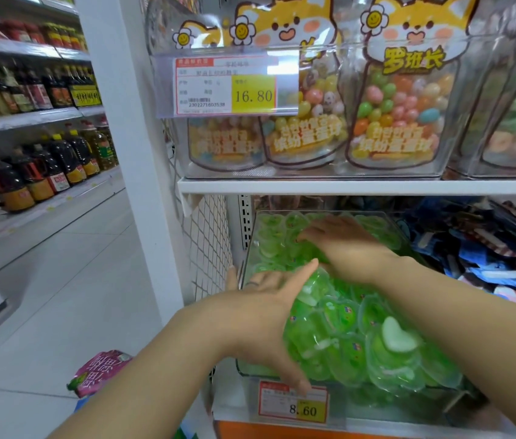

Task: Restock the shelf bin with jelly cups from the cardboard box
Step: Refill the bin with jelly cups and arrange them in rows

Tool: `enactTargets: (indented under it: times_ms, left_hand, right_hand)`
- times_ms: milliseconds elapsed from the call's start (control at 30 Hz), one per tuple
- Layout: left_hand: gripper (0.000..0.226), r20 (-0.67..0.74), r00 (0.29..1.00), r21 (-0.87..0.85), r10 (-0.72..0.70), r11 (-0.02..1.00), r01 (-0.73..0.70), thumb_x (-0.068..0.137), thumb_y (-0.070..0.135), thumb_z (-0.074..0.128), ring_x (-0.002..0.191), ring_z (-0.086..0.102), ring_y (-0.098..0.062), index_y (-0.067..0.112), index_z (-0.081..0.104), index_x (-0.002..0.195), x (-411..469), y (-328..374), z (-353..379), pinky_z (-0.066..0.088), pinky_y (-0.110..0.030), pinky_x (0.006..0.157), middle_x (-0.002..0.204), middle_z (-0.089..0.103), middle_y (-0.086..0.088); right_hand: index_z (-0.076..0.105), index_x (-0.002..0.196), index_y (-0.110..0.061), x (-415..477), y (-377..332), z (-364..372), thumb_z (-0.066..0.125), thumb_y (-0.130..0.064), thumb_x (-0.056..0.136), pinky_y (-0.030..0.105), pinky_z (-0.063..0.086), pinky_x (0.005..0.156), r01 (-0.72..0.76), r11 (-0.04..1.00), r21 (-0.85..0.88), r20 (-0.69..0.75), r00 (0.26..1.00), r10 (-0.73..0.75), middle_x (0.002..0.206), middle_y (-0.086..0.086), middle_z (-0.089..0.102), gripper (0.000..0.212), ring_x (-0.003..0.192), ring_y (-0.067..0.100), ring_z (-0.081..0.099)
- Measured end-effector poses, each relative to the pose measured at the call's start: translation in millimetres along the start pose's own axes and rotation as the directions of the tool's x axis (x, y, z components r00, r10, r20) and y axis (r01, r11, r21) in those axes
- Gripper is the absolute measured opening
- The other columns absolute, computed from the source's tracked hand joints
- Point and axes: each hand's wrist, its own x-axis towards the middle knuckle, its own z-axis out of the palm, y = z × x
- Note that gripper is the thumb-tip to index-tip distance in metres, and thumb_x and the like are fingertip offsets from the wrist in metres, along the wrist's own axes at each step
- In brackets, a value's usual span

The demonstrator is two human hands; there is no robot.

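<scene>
While the clear shelf bin, at five o'clock in the view, is heaped nearly to its rim with green jelly cups, both hands are laid over the pile. The right hand is stretched flat to the bin's twelve o'clock end, fingers straight and resting on the cups, nothing grasped. The left hand is held at the bin's nine o'clock side, fingers straight and spread against the heap, thumb pointed down toward the price tag at six o'clock; nothing is gripped by it either. The cardboard box is not seen. The step in hand is judged to be the spreading and levelling of cups in the bin, with the task well advanced. For the next move, the mound at the front is probably to be pushed toward the back, gently, so that no cup is spilled over the front edge. Bags of coloured sweets are displayed on the shelf above.
</scene>
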Motion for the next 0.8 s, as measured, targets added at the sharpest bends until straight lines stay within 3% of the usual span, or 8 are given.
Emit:
enactTargets:
  times_ms: [267, 633, 800]
  left_hand:
    - [0.135, -0.010, 1.000, 0.052, -0.019, 0.998, 0.019, 0.058, 0.067, 0.075, 0.146, -0.007, -0.018, 0.047, -0.034, 0.135, 3.7, 2.9, 3.4, -0.021, -0.058, 0.108, 0.158, 0.013, 0.004]
    - [0.137, 0.074, 0.990, 0.095, -0.118, 0.989, 0.110, 0.057, 0.067, 0.076, 0.147, 0.004, -0.021, 0.038, -0.031, 0.138, 12.4, 7.0, -6.2, -0.013, -0.058, 0.113, 0.152, 0.032, -0.006]
    - [0.137, 0.123, 0.981, 0.106, -0.147, 0.985, 0.135, 0.062, 0.064, 0.075, 0.146, -0.005, -0.019, 0.032, -0.033, 0.140, 17.2, 9.7, -10.2, -0.011, -0.058, 0.113, 0.153, 0.028, -0.011]
  right_hand:
    - [0.035, 0.141, -0.029, -1.3, 0.7, 0.9, 0.058, -0.037, 0.089, 0.032, 0.021, 0.109, -0.016, 1.000, 0.020, 0.024, 1.000, 0.015, 0.144, -0.003, 0.037, 0.057, 0.133, 0.020, 0.033]
    - [0.035, 0.141, -0.030, -0.3, 1.0, 0.7, 0.059, -0.035, 0.089, 0.033, 0.021, 0.110, -0.023, 0.998, 0.051, 0.036, 0.999, 0.021, 0.145, -0.004, 0.038, 0.057, 0.133, 0.020, 0.032]
    - [0.033, 0.142, -0.030, -0.1, 0.0, 0.0, 0.058, -0.033, 0.090, 0.031, 0.020, 0.110, -0.020, 0.999, 0.045, 0.047, 0.999, 0.018, 0.146, -0.003, 0.036, 0.057, 0.134, 0.019, 0.031]
